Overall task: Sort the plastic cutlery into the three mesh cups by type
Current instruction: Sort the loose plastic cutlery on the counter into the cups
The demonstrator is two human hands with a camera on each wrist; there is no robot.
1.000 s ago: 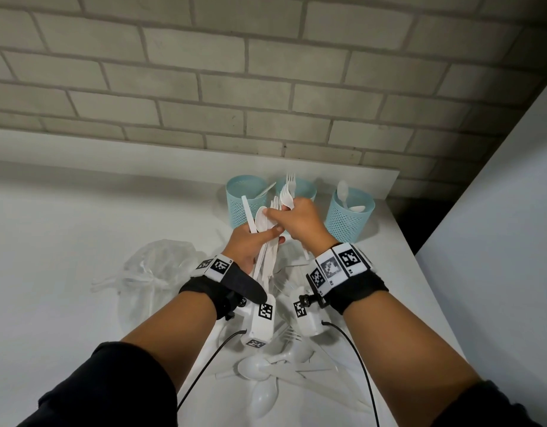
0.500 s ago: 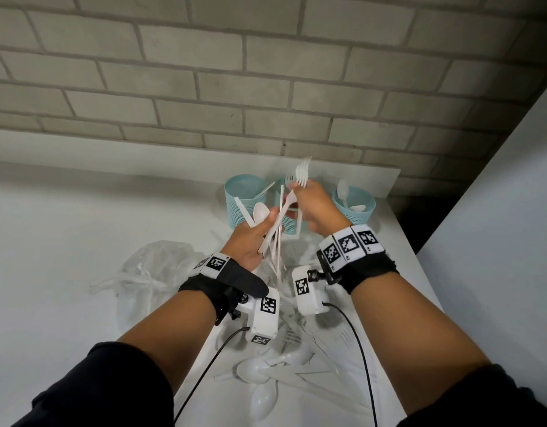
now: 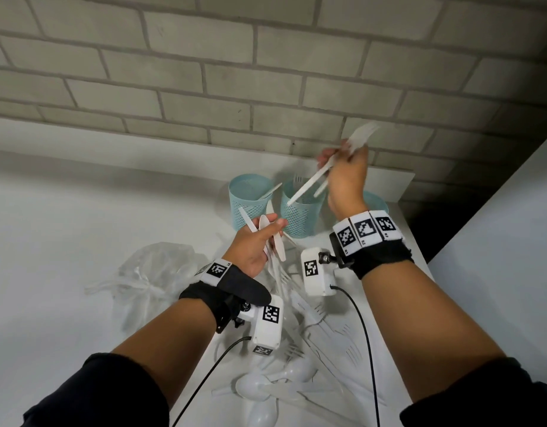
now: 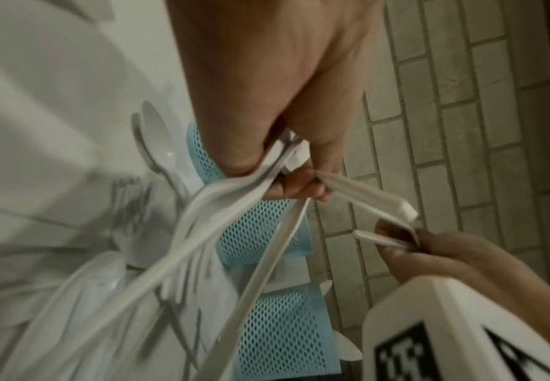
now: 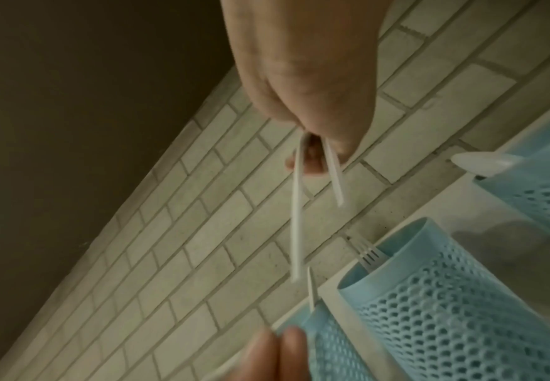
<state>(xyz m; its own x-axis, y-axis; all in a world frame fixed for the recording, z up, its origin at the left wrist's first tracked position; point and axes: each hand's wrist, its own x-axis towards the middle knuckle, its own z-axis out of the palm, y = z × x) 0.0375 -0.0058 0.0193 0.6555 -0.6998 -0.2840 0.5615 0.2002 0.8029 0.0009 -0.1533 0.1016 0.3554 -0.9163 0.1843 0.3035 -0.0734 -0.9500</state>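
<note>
My right hand is raised above the middle mesh cup and pinches two white plastic forks, tines up and blurred, handles slanting down-left over the cup. The right wrist view shows both fork handles hanging from the fingers, and one fork standing in that cup. My left hand grips a bundle of mixed cutlery, a spoon and knives among it, in front of the left cup. The right cup is mostly hidden behind my right wrist; a spoon sticks out of it.
A heap of loose white cutlery lies on the white table between my forearms. A crumpled clear plastic bag lies to the left. The brick wall and a low ledge stand right behind the cups; the table's right edge is near.
My right hand drew two forks out of the left hand's bundle and lifted them up and to the right, above the middle cup. The left hand kept the remaining cutlery and sank slightly.
</note>
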